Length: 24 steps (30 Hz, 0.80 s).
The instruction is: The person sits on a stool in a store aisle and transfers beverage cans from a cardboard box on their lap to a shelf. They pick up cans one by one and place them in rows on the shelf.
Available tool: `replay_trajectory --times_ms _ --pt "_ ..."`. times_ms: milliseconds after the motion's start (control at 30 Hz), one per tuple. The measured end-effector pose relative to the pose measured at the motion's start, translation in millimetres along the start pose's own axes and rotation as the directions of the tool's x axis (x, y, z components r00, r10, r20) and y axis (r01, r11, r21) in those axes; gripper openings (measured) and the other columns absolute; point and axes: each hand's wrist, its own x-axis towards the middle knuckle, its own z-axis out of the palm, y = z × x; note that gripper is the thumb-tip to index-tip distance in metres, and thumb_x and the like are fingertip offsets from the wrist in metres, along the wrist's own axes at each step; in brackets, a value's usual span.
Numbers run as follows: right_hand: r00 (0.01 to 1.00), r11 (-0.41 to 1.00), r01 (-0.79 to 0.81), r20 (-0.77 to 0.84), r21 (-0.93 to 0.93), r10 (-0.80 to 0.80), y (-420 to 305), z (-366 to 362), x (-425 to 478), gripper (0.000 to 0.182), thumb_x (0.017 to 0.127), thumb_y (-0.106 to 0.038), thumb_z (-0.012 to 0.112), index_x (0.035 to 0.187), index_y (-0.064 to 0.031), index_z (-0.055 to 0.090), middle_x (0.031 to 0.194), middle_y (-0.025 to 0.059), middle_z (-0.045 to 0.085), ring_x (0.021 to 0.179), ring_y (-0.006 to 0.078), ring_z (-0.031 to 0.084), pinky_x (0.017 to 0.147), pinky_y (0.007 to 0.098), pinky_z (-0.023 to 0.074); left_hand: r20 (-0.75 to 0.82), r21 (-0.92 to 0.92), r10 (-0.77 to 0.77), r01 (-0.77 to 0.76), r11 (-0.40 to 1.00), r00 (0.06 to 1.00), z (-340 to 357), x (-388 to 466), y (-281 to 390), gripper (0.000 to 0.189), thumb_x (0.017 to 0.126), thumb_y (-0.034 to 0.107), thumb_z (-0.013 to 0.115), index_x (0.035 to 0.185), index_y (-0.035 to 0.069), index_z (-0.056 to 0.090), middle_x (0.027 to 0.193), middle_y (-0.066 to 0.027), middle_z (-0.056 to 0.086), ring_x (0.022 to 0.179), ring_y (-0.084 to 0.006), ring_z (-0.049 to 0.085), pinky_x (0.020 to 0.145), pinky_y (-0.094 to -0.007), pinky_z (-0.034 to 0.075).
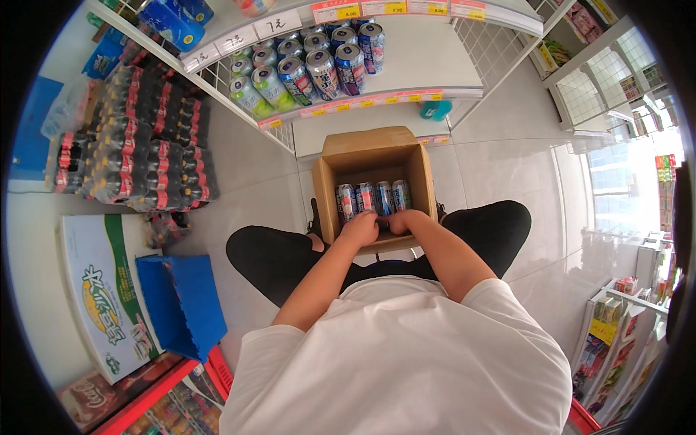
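An open cardboard box [376,152] stands between my knees, its far flap folded outward. Several drink cans lie inside it in a row, among them a can with a pink and white print [365,197] and a blue can [385,198]. My left hand [360,228] is in the near part of the box, against the near ends of the left cans. Close beside it, my right hand [405,221] reaches in below the right-hand can [401,194]. The fingertips of both hands are mostly hidden, so whether they grip anything does not show.
Ahead, a white shelf [418,54] carries rows of upright cans [293,76]; price tags line its edge. Shrink-wrapped packs of dark bottles [128,141] are stacked at left, near a blue bin [182,304] and a large white printed carton [103,293]. More store racks [603,331] stand at right.
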Motion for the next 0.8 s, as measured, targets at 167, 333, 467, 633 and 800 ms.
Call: replay_trajectory --times_ms 167,333,467,633,800 --pt "0.997 0.985 -0.066 -0.054 -0.159 0.058 -12 -6 -16 0.082 0.083 -0.009 0.050 0.160 -0.0306 0.033 0.157 0.0245 0.041 0.142 0.0461 0.042 0.120 0.0564 0.0274 0.159 0.450 0.007 -0.078 0.890 0.987 -5 11 -8 0.049 0.089 0.020 0.059 0.139 0.024 0.061 0.159 -0.0026 0.041 0.146 -0.0346 0.038 0.110 -0.0657 0.035" --pt "0.994 0.992 0.102 0.042 0.070 -0.105 -19 -40 -24 0.052 0.085 -0.015 0.061 0.138 -0.0188 0.058 0.123 0.0171 0.068 0.117 0.0338 0.065 0.093 0.0490 0.0524 0.176 0.495 -0.110 0.008 0.869 0.978 -3 10 0 0.054 0.089 0.021 0.059 0.143 0.030 0.058 0.166 0.0036 0.031 0.152 -0.0351 0.028 0.117 -0.0677 0.023" --pt "0.928 0.701 0.373 -0.246 0.608 -0.280 -57 -144 -96 0.031 0.090 -0.008 0.063 0.121 -0.0057 0.064 0.098 0.0084 0.074 0.079 0.0173 0.072 0.065 0.0269 0.0542 0.189 0.454 -0.120 0.022 0.891 0.975 -4 6 -4 0.052 0.087 0.020 0.060 0.138 0.030 0.062 0.165 0.0050 0.032 0.146 -0.0322 0.036 0.117 -0.0682 0.021" --pt "-0.079 0.916 0.400 -0.997 -0.014 0.019 -57 -291 -153 0.028 0.087 -0.014 0.063 0.112 -0.0043 0.070 0.095 0.0225 0.073 0.094 0.0403 0.070 0.084 0.0448 0.0556 0.150 0.463 -0.077 -0.001 0.887 0.986 -3 9 -2 0.049 0.086 0.019 0.061 0.134 0.030 0.065 0.164 0.0058 0.034 0.140 -0.0291 0.043 0.116 -0.0688 0.021" --pt "-0.132 0.977 0.137 -0.980 -0.163 -0.145 -65 -357 -180 0.045 0.082 -0.015 0.073 0.127 -0.0109 0.065 0.145 0.0202 0.053 0.123 0.0438 0.057 0.104 0.0477 0.0491 0.157 0.473 -0.090 0.005 0.881 0.984 -7 9 -4 0.053 0.084 0.018 0.063 0.136 0.029 0.063 0.164 0.0062 0.033 0.140 -0.0299 0.044 0.113 -0.0679 0.026"
